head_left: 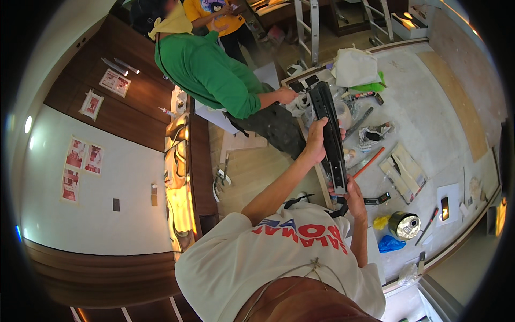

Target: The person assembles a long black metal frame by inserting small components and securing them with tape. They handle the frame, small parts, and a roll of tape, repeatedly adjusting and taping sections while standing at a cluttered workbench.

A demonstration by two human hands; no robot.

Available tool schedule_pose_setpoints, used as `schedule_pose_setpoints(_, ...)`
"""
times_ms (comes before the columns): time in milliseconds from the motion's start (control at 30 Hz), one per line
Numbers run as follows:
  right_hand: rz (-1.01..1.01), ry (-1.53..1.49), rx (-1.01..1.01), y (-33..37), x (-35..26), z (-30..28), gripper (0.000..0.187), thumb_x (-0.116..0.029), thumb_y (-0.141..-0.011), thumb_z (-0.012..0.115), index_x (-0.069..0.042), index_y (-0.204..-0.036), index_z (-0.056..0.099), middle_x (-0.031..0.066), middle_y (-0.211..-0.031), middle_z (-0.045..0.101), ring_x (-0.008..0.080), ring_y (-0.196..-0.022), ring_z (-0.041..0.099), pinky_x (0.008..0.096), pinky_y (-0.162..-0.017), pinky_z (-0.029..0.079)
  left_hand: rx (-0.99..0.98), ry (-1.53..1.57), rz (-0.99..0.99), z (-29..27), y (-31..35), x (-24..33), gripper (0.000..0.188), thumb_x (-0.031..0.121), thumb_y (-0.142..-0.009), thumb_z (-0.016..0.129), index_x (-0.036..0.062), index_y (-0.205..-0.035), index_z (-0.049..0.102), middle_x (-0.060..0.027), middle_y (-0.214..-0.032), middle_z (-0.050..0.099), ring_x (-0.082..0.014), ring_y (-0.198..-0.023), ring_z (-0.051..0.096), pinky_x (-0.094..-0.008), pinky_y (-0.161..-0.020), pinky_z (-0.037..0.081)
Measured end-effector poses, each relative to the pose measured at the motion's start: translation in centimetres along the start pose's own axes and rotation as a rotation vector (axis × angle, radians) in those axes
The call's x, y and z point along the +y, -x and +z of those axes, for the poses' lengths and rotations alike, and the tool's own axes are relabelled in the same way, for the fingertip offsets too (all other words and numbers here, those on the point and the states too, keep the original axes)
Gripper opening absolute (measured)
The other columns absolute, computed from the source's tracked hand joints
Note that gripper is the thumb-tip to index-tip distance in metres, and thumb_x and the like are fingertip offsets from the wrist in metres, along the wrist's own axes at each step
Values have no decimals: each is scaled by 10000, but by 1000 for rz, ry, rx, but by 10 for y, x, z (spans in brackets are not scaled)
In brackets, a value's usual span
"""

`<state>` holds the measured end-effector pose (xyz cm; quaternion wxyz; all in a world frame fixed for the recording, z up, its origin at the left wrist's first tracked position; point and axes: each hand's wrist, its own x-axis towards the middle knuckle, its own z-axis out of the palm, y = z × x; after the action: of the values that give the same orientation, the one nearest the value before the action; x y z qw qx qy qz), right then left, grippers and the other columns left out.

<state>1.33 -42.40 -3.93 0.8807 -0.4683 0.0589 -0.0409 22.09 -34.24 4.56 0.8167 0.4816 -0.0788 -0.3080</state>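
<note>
Over the left edge of the table (413,115), we hold a long black metal rail (328,115), which looks like several pieces lying together; one end points to the far left corner and the other comes toward us. Our left hand (317,142) is clamped on its middle part, with the thumb on top and some fingertips showing at the other side. Our right hand (354,197) is clamped around the near end, thumb on one side and fingers on the other. To handle it well, we think the two grips should be well apart, so that the weight is shared and no piece slides out. Fingertips had better press the outer sides, because moving parts could pinch. We should mind also the far end, as the co-worker's hand (286,95) is near it. Just beside our right hand, the short black piece (377,199) could catch the rail.
</note>
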Motion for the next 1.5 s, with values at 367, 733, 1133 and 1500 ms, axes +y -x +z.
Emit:
schedule_pose_setpoints(367,-99,499,209,-34,-24,42,485,-445,-1074,492,13,-1222,545,106,-889,704,173,-734,680,302,-667,528,-121,13,-22,4,-13,-7,506,426,-982,643,8,-1243,531,-130,-981,678,-205,-782,716,-337,-681,599)
schedule_pose_setpoints(733,-127,558,378,-39,-17,46,501,-449,-1096,424,32,-1179,534,113,-808,679,185,-672,674,335,-590,518,-55,-6,-40,8,-20,-23,627,332,-935,752,79,-1353,359,-130,-1007,617,-242,-812,724,-387,-578,630)
schedule_pose_setpoints(1133,-56,666,331,-39,-21,34,507,-427,-1083,463,56,-1211,551,171,-836,678,270,-734,667,393,-679,518,-232,216,-140,-29,-25,-39,520,275,-970,714,121,-1341,384,-135,-1167,630,-301,-1079,692,-452,-887,623)
schedule_pose_setpoints(1500,-54,759,398,-31,0,-1,440,-334,-1081,473,35,-1304,555,236,-842,685,351,-726,682,438,-669,515,-62,164,-146,-53,-10,-61,500,302,-1004,653,69,-1399,454,-138,-1176,681,-304,-1068,688,-485,-879,605)
